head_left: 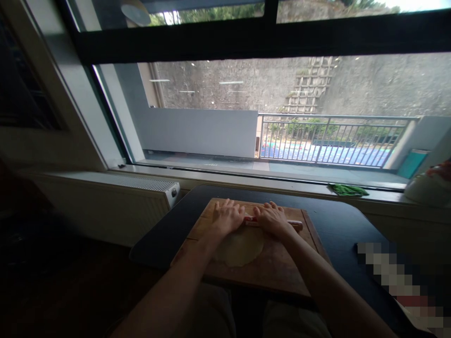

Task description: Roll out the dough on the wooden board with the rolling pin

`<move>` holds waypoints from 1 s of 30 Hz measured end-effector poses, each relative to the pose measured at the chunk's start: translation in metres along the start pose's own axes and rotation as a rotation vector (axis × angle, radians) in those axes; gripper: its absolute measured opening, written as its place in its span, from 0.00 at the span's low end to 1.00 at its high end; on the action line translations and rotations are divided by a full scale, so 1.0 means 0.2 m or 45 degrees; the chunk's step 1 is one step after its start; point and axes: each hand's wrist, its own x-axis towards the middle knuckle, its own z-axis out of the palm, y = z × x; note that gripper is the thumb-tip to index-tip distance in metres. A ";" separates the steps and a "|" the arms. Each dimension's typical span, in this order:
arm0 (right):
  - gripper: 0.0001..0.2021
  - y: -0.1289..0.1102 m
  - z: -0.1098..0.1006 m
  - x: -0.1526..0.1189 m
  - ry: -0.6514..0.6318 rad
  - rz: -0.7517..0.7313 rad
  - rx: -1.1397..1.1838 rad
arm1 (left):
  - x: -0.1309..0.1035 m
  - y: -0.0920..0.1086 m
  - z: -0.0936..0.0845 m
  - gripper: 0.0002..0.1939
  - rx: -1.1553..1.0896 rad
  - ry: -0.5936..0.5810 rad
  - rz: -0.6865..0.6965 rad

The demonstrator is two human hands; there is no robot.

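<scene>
My left hand (228, 215) lies palm down over the left part of a rolling pin (295, 225). Its fingers are stretched forward and slightly apart. My right hand (272, 218) rests on the same pin farther right, also with fingers extended and spread. The pin's right end and a red-marked stretch between the hands show; its left end is hidden under my left hand. A flat, thin round of pale dough (240, 249) is spread on the wooden board (282, 272), nearer to me than the pin. My left forearm covers part of the dough's left side.
The board sits on a dark table (338, 230) under a large window. A white radiator (141, 197) is left of the table. On the sill lies a green cloth (348, 189), with a pale rounded object (428, 185) at right. A blurred-out patch (398, 277) covers something at the table's right edge.
</scene>
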 end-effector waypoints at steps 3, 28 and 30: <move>0.22 0.03 0.01 0.11 -0.036 0.037 0.005 | 0.16 -0.01 -0.01 0.17 -0.027 -0.205 -0.002; 0.24 -0.02 0.00 0.04 0.071 0.032 -0.021 | 0.08 -0.02 0.06 0.26 -0.025 0.024 -0.068; 0.24 -0.01 0.00 0.09 0.045 0.042 -0.017 | 0.15 -0.03 0.06 0.25 -0.045 -0.062 -0.098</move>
